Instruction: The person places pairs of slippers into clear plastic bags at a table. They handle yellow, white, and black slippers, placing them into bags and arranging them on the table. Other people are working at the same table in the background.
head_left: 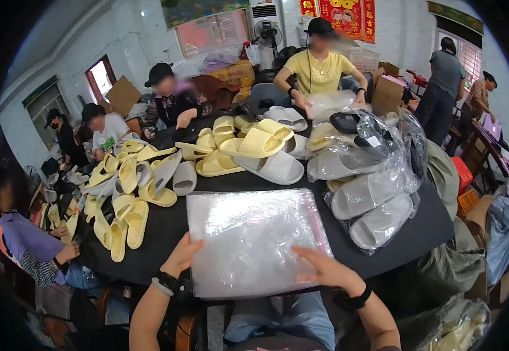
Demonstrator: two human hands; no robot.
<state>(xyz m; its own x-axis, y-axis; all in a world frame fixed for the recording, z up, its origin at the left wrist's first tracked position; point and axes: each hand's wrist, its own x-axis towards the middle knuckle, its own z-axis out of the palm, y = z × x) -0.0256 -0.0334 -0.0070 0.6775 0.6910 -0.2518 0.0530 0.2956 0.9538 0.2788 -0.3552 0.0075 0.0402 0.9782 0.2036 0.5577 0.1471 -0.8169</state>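
Observation:
A thick stack of clear plastic bags (248,245) lies in front of me, reaching over the near edge of the black table (383,257). My left hand (185,253) grips the stack's left edge, some of its fingers hidden beside or beneath it. On the right side, my right hand (327,270) is open, with fingers stretched over the edge of the bags near a pink strip. Beyond the stack, yellow slippers (254,143) and grey slippers (272,167) lie in a loose heap. Bagged grey slippers (374,199) are piled to the right.
Across the table a person in a yellow shirt (320,70) handles clear plastic. More people sit along the left side, near loose yellow slippers (128,222). At the right are a red container (462,175), cardboard boxes (479,216) and a large green-grey sack (441,169).

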